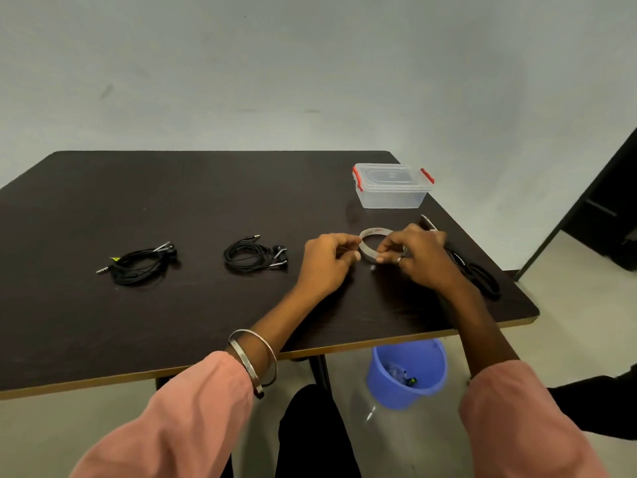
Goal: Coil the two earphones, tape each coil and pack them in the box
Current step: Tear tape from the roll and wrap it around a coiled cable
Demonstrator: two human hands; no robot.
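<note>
While we hold the tape roll (374, 243) between both hands just above the table (172, 208), our left hand (327, 262) pinches it at its left edge and our right hand (415, 251) grips its right side, thumb and curled fingers closed on the thin ring. Whether a strip is already peeled free we cannot tell. A ring shows on one finger of the right hand.

Left of our grip, near the left hand, lies one coiled black earphone (255, 254), its plug pointing away from us and its earbuds toward the hand. Further left, well apart from the grip, lies the second earphone (139, 263), loosely coiled, plug sticking out to the left.

Beyond the grip, toward the far right corner of the table, stands the clear plastic box (393, 193) with its lid on and red clips at both ends. Right of our right hand lie scissors (475, 270), black handles toward us, partly hidden by the wrist.

Two metal bangles (253, 360) sit on our left wrist. Below the table edge, under our right forearm, a blue bucket (406, 370) stands on the floor.
</note>
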